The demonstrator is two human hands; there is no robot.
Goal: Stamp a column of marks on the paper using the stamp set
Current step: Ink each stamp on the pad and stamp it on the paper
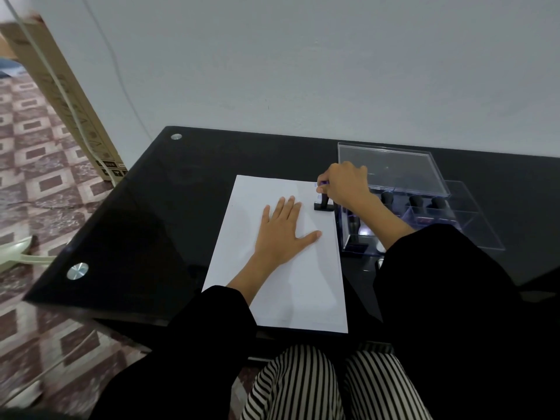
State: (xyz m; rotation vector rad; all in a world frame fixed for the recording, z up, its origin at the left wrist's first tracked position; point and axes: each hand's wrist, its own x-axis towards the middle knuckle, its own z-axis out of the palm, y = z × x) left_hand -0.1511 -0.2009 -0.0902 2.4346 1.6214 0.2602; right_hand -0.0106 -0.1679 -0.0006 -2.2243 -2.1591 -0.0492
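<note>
The head-worn camera is looking forward and steeply down from above the person's striped knees (318, 386), facing the wall (303, 56) beyond the black table (151, 207). It is sitting close over the paper (303, 283); the wide lens seems to be bowing the table's edges.

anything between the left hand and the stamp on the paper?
Only bare paper: the left hand lies flat, apart from the stamp that the right hand grips. Head view.

Black stamp (323, 205) stands upright on the white paper (242, 225) at its right edge, beside a clear case (391, 171).
</note>
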